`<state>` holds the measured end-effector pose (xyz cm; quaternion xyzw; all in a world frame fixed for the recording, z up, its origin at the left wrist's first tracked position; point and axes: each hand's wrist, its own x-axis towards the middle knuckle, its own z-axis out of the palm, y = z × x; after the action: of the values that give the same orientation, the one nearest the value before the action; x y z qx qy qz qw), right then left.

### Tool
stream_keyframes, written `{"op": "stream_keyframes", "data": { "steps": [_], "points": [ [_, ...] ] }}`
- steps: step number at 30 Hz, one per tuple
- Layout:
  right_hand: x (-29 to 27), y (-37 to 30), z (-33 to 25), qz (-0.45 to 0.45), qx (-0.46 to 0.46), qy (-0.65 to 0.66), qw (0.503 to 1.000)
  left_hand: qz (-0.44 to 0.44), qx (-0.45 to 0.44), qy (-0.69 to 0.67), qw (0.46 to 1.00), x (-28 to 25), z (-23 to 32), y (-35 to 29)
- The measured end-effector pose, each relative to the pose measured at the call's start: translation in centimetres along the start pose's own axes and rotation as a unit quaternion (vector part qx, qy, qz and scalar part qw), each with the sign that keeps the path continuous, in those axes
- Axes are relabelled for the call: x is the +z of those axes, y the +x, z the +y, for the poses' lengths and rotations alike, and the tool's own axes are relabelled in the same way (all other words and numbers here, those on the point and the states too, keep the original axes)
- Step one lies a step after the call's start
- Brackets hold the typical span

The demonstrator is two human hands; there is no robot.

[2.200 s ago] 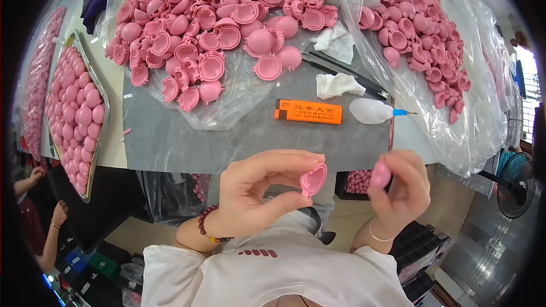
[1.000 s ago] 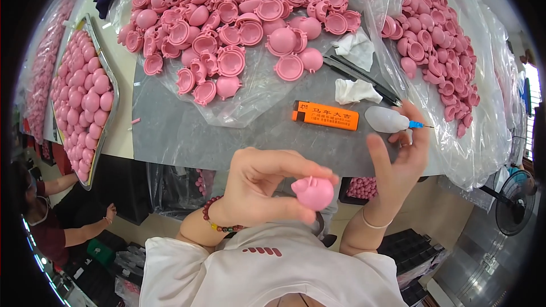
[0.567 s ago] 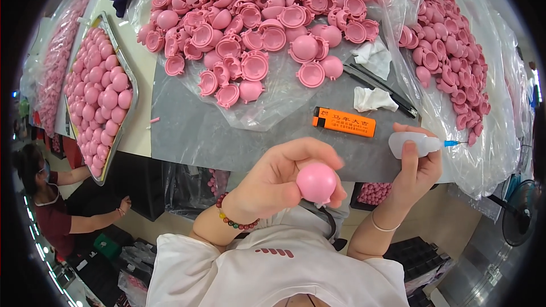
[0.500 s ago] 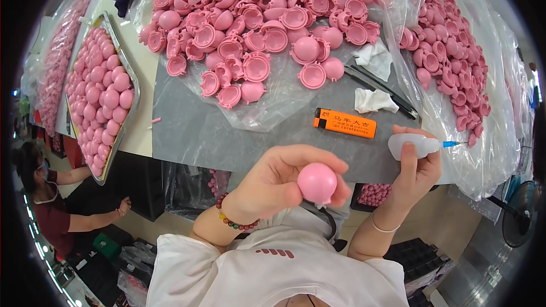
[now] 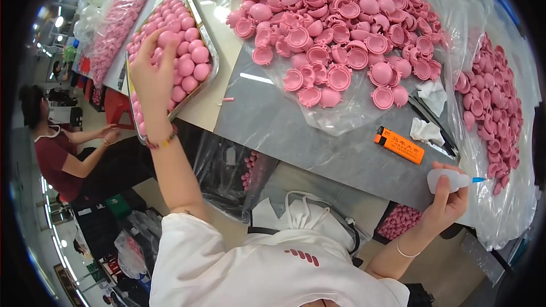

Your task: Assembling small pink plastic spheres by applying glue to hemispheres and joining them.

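Note:
My left hand (image 5: 153, 82) is stretched out over a metal tray (image 5: 215, 62) at the left, which is heaped with smooth pink balls (image 5: 186, 67). Thumb and fingers close around one pink ball (image 5: 167, 38) at the top of the heap. Near the right end of the grey table, my right hand (image 5: 452, 202) grips a small white squeeze bottle (image 5: 434, 178). Its blue needle tip (image 5: 478, 180) points right, toward a few pink half shells. Some of the bottle is hidden by my thumb and fingers.
A big pile of pink hinged half shells (image 5: 341, 28) lies on plastic sheeting. More shells (image 5: 492, 108) fill a bag at the right. An orange lighter (image 5: 399, 145), black tweezers (image 5: 435, 125) and crumpled white tissue (image 5: 426, 132) lie between. A person in a dark red shirt (image 5: 51, 162) sits at left.
My left hand has carried the pink ball from in front of my chest to the tray at the left. The view has swung left. My right hand keeps the bottle.

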<state>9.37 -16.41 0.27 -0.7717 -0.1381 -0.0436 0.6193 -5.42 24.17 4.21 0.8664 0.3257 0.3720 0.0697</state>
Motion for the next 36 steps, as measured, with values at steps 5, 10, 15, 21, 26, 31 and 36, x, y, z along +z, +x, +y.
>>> {"op": "stream_keyframes", "data": {
  "steps": [5,10,15,21,26,31,36],
  "points": [
    [0.0,0.1,-0.2,-0.008,-0.003,0.004,1.0,0.049,0.013,0.16,0.986,-0.1,-4.5,2.1],
    [-0.2,0.0,0.2,0.001,-0.011,-0.002,1.0,-0.11,0.07,-0.03,0.991,1.4,6.4,-2.2],
    [0.0,-0.7,-0.1,-0.012,-0.004,-0.006,1.0,-0.126,0.142,-0.012,0.982,4.8,8.2,-4.3],
    [0.5,-1.9,0.2,-0.008,-0.051,0.148,0.988,-0.22,-0.034,-0.537,0.814,1.2,13.2,-7.4],
    [4.2,-3.9,-3.8,-0.167,0.081,0.282,0.941,-0.388,0.1,-0.616,0.678,2.3,16.8,-11.4],
    [4.1,-4.5,-3.1,-0.197,0.077,0.385,0.898,-0.354,-0.054,-0.652,0.668,3.3,17.8,-14.3],
    [3.3,-4.3,-2.8,-0.233,0.074,0.341,0.908,-0.369,-0.048,-0.657,0.656,3.4,18.7,-14.3]
  ]
}}
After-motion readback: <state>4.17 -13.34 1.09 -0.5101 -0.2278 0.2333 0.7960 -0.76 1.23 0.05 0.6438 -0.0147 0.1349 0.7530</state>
